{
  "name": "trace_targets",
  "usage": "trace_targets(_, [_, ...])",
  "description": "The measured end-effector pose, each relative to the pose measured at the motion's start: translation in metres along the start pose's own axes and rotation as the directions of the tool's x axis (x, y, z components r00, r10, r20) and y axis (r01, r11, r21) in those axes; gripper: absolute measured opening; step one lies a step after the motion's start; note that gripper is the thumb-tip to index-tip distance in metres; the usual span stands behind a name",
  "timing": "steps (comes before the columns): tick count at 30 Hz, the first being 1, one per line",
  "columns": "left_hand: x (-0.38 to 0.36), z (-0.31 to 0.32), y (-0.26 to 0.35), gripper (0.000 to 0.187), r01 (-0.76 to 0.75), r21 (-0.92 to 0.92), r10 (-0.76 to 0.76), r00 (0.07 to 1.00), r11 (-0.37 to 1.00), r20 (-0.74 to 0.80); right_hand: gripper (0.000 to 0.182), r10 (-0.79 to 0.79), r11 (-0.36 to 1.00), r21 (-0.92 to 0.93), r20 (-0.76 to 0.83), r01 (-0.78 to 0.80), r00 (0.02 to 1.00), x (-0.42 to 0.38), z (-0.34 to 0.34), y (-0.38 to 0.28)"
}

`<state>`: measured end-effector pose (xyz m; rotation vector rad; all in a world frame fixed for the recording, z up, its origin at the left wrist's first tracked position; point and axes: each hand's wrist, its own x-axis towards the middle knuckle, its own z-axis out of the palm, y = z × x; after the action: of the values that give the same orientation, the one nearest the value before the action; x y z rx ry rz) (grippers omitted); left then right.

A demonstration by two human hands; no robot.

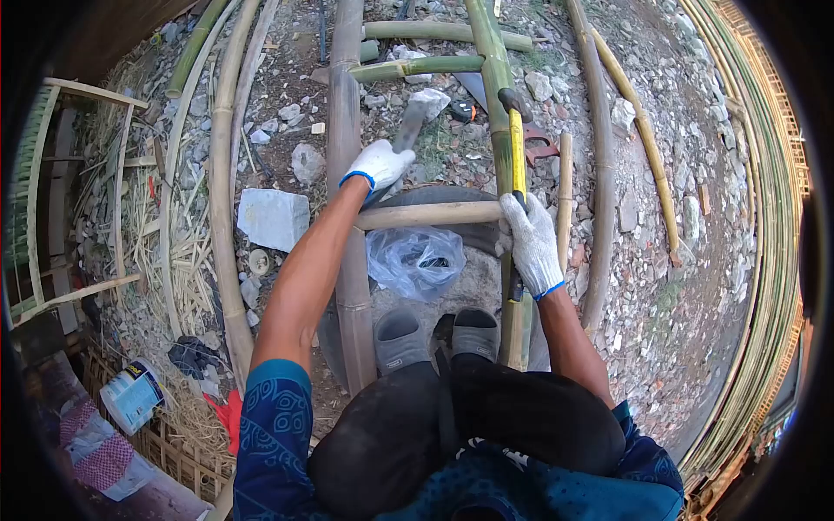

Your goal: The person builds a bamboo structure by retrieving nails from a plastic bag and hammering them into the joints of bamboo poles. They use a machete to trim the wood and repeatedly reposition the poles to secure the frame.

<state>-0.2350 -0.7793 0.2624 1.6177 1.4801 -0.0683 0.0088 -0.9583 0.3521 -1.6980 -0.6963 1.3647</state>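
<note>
My left hand (380,165), in a white work glove with a blue cuff, is closed around a broad-bladed knife (410,128). Its grey blade points up and away and is smeared by motion. In my gloved right hand (532,239) is a hammer (518,156) with a yellow shaft, its black head pointing away from me. Between the hands a short bamboo rung (430,214) spans from a grey bamboo pole (345,113) on the left to a green bamboo pole (493,78) on the right. My right hand is by the rung's right end.
A clear plastic bag (415,260) lies before my sandals (402,339). Beyond the rung are a tape measure (462,111) and a handsaw (540,143). Loose bamboo poles (599,174) lie on rubble at both sides. A white block (273,219) and a bucket (132,395) are left.
</note>
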Motion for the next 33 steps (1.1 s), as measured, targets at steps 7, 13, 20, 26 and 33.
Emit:
trace_targets(7, [-0.053, 0.019, 0.043, 0.041, -0.396, -0.038, 0.357, 0.861, 0.917, -0.362, 0.024, -0.004, 0.999, -0.042, 0.04, 0.006, 0.999, -0.01, -0.021, 0.006])
trace_targets(13, [-0.148, 0.091, -0.028, 0.024, -0.173, 0.299, 0.174, 0.984, 0.938, 0.025, 0.022, -0.178, 0.979, -0.106, -0.044, 0.173, 0.983, -0.027, -0.026, 0.008])
trace_targets(20, [-0.155, 0.151, -0.051, 0.025, 0.028, 0.377, 0.072, 0.965, 0.926, -0.251, 0.016, -0.237, 0.969, -0.068, -0.023, 0.235, 0.971, -0.016, -0.01, -0.004])
trace_targets(26, [-0.145, 0.172, -0.047, 0.029, 0.19, 0.283, -0.092, 0.94, 0.94, -0.329, 0.016, -0.261, 0.959, -0.107, 0.037, 0.264, 0.965, -0.027, -0.002, 0.005])
trace_targets(33, [-0.157, 0.182, -0.046, 0.022, 0.096, 0.107, -0.043, 0.909, 0.99, -0.414, 0.018, -0.274, 0.948, -0.15, 0.063, 0.281, 0.96, -0.035, -0.004, 0.007])
